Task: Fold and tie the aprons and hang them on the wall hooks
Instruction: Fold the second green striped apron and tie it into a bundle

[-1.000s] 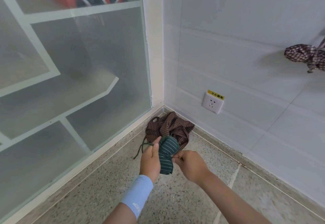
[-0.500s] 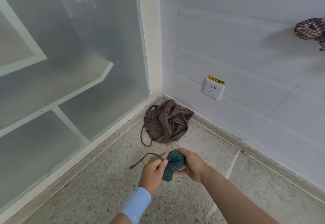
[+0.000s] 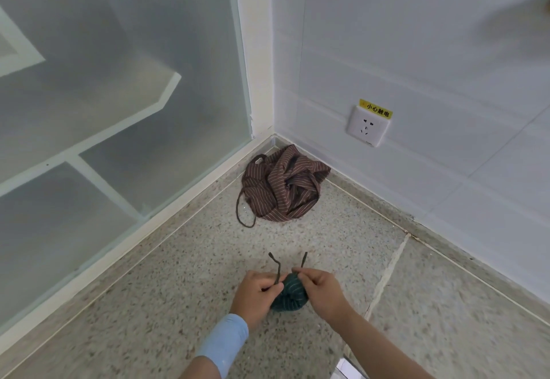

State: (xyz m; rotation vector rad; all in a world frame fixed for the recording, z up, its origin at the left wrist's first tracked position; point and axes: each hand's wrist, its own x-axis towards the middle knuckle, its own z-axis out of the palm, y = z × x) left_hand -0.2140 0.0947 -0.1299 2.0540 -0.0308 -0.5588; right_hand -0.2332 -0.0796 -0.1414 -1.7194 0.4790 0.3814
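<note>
A small rolled green striped apron is held between both hands above the speckled floor. My left hand pinches one dark string end that sticks up from the bundle. My right hand pinches the other string end on the bundle's right side. A brown striped apron lies crumpled on the floor in the corner, its dark strap looping out to the left. No wall hook shows in this view.
A frosted glass partition with white bars closes the left side. A white tiled wall with a socket and a yellow warning label runs along the right. A grout line crosses the terrazzo floor.
The view has tilted down, so the checked bundle hanging on the right wall is out of frame. The green bundle has come nearer, and both hands now hold its two string ends upward.
</note>
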